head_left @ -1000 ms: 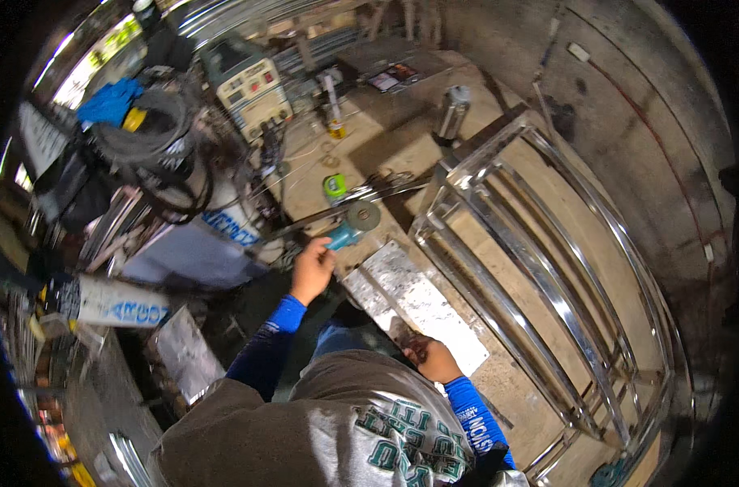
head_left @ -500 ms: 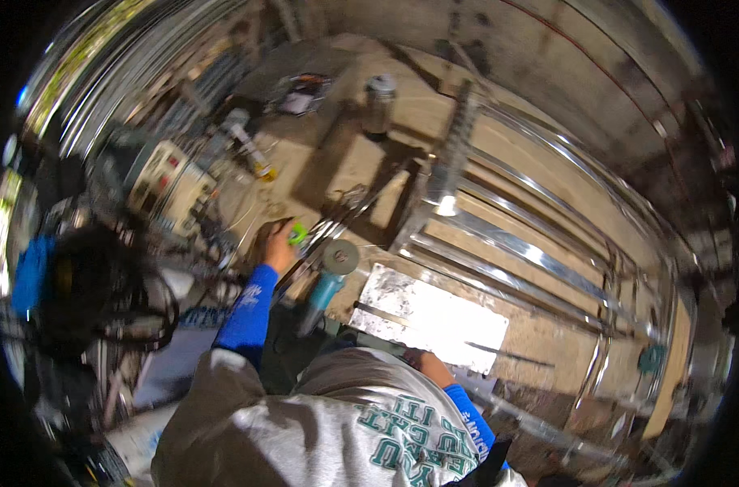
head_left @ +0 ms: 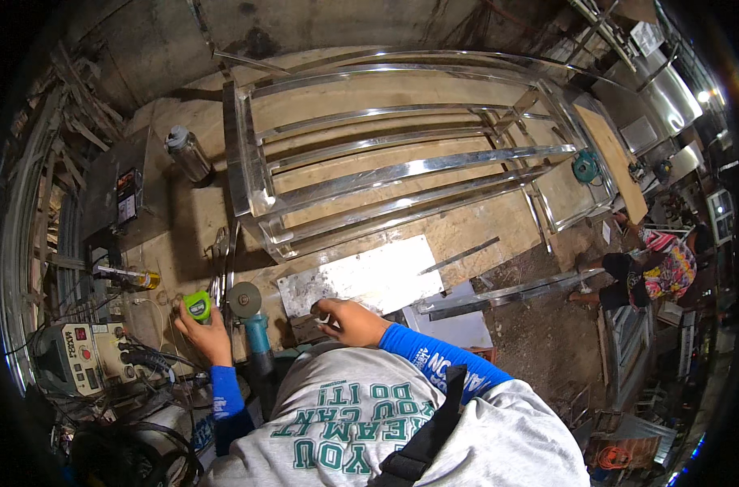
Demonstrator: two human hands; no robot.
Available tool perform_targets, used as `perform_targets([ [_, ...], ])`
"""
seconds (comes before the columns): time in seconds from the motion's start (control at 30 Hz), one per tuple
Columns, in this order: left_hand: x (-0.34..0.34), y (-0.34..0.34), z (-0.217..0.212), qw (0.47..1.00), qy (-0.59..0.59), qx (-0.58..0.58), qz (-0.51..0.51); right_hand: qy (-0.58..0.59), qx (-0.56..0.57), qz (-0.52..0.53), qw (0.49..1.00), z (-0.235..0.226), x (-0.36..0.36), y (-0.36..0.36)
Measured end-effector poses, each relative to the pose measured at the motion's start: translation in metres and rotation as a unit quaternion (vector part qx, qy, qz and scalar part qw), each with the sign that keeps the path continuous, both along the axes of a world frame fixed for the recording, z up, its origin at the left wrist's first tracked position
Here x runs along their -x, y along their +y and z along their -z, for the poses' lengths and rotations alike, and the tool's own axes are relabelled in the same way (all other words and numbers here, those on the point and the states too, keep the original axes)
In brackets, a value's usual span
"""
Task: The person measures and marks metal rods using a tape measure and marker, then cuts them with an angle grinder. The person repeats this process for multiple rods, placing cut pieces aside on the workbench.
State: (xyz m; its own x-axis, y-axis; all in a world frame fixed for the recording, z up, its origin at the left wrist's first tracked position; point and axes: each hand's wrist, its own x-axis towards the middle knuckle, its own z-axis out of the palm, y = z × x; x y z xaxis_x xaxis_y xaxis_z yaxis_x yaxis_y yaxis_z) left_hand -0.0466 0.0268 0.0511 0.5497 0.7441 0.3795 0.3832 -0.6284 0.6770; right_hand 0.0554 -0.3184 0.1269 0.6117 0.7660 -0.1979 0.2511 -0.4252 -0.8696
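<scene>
Beside the angle grinder (head_left: 252, 321), left hand (head_left: 203, 333) fingers clasp a green tape measure (head_left: 197, 306).

Small green tape measure (head_left: 197, 306), rounded case with a dark centre, gripped in the left hand (head_left: 203, 331), fingers wrapped under and around it. Just right of that hand: angle grinder (head_left: 252, 325), grey disc flat and facing up, teal body running back toward the torso. Flat steel sheet (head_left: 361, 280), pale, scuffed, roughly rectangular, lying on the floor straight ahead of the right hand (head_left: 347, 321), its near edge touched by the fingertips.
</scene>
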Motion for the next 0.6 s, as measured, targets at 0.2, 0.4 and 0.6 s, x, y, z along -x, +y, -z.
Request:
perform_targets([
  [0.2, -0.011, -0.063, -0.082, 0.988, -0.081, -0.039, 0.123, -0.121, -0.114, -0.040, 0.985, -0.037, 0.007, 0.023],
  [0.4, 0.014, -0.148, -0.062, 0.897, 0.000, 0.113, 0.427, 0.097, -0.150, 0.005, 0.984, -0.003, 0.026, 0.015],
  [0.6, 0.031, -0.176, -0.026, 0.759, 0.122, 0.470, 0.434, 0.336, -0.057, 0.033, 0.940, 0.051, 0.049, -0.048],
])
